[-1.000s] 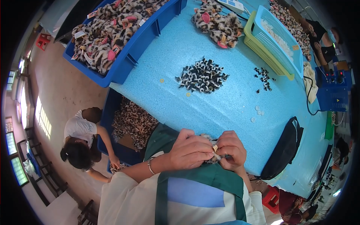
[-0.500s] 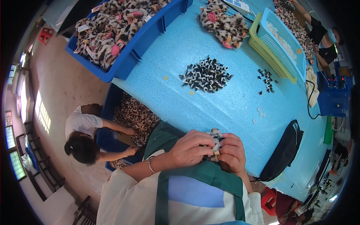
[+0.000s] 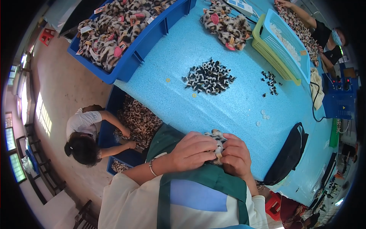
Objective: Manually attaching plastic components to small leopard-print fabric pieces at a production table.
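Close to my apron, at the near edge of the blue table, a small leopard-print plush piece is gripped between both hands. My left hand has its fingers curled round the left side of the fur, and a bracelet circles that wrist. My right hand pinches the right side, thumb and fingers pressed together. A small tan tag hangs low on the plush, partly hidden by fingers. Farther up the table lies a heap of black-and-white plastic toy eyes, apart from both hands.
A blue crate of plush pieces stands far left. At the far right are stacked baskets, loose plush skins and a smaller scatter of black parts. A black bag lies right. Another person reaches into a floor-level bin at left.
My fingers have shifted slightly on the plush, and more of its spotted fur shows between my hands. The person at left has moved their hands within the bin.
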`<action>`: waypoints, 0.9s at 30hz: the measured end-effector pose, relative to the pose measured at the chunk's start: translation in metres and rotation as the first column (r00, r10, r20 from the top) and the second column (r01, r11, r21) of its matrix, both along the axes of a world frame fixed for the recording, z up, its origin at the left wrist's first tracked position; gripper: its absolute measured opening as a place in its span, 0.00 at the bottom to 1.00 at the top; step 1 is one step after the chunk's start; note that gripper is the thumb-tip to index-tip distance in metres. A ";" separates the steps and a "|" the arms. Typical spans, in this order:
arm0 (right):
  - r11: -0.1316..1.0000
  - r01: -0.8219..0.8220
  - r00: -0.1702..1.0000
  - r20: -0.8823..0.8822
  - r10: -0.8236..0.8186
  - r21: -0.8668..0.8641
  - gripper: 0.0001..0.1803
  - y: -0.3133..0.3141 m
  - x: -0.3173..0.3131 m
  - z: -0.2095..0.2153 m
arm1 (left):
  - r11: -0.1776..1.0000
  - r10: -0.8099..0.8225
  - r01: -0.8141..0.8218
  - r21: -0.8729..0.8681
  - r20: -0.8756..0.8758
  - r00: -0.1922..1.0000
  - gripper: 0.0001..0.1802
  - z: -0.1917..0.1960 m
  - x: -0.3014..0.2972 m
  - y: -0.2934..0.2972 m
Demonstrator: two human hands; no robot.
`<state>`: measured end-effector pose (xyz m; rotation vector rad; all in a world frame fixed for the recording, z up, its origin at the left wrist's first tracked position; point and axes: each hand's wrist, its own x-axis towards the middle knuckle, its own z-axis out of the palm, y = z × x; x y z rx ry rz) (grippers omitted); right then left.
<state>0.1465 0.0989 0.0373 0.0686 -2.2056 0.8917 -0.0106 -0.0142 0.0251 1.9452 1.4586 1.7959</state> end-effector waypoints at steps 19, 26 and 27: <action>0.975 0.179 0.970 0.143 -0.197 0.130 0.10 0.003 0.003 0.000 | 0.973 -0.030 0.090 -0.211 0.271 0.962 0.17 -0.015 0.009 0.004; 0.980 0.168 0.982 0.071 -0.177 0.108 0.10 -0.001 0.004 -0.003 | 0.911 -0.046 0.197 -0.361 0.385 0.922 0.16 -0.008 0.009 0.005; 0.984 0.162 0.985 0.053 -0.167 0.078 0.10 -0.002 0.003 -0.005 | 0.898 -0.060 0.233 -0.374 0.420 0.906 0.17 -0.009 0.009 0.004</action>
